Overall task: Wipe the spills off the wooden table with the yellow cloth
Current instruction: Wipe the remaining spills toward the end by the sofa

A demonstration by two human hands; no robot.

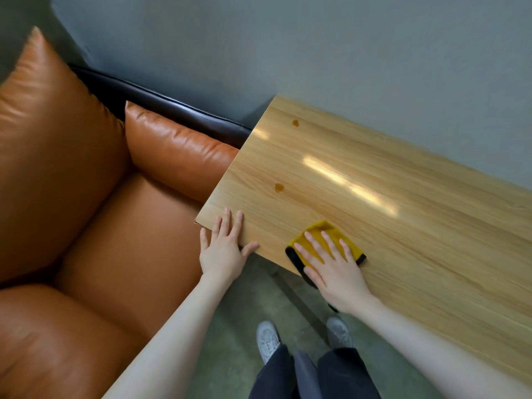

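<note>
**Two spills are still on the table; the cloth is near its front edge**

The right hand (331,264) lies flat and open on the yellow cloth (325,234), with spread fingers pressing it down on the wooden table (403,226), just inside the table's near edge. The cloth is folded small, mustard yellow, with a black border that shows at the table's edge under the palm. The left hand (224,249) is also open and holds nothing; it rests on the table's near corner, fingers on the top.

Further in on the table, one brown spill (279,187) is not wiped yet. A second brown spill (295,122) sits close to the table's far corner. I judge the work is at an early stage: both visible spots remain, and the cloth must travel away from the near edge to reach them.
</note>
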